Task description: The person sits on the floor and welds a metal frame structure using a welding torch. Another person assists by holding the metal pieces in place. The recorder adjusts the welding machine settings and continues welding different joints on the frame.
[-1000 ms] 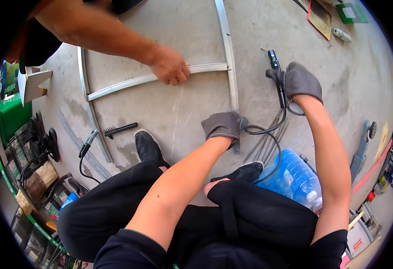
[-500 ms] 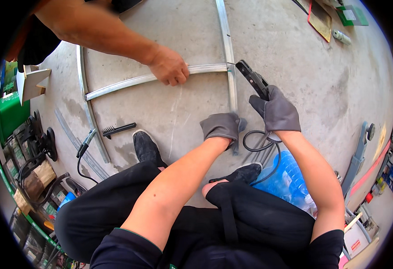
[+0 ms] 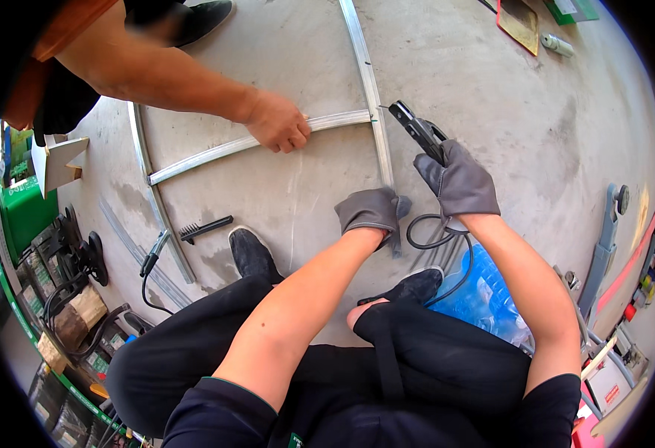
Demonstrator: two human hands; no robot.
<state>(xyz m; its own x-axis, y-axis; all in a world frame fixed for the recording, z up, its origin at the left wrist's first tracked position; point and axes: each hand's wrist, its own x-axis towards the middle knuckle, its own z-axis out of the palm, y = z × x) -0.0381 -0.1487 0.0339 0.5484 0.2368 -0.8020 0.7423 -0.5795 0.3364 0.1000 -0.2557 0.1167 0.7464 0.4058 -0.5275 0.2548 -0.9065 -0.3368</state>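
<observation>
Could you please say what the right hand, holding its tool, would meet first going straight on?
The right hand, leading with the black holder, would probably meet the nearer long metal rail near its joint with the crossbar, though depth is unclear.

we see grey concrete floor point(image 3: 507, 127), scuffed, marked with dark stain point(image 3: 565, 138); bright, fairly even light falls across it. along left we find green-edged storage rack point(image 3: 67, 385), crowded with goods, and green bin point(image 3: 29, 218). along right we note pink strip point(image 3: 629, 260), yellowish patch point(image 3: 639, 207) just beside it. dark rim hides rest of our room.
</observation>
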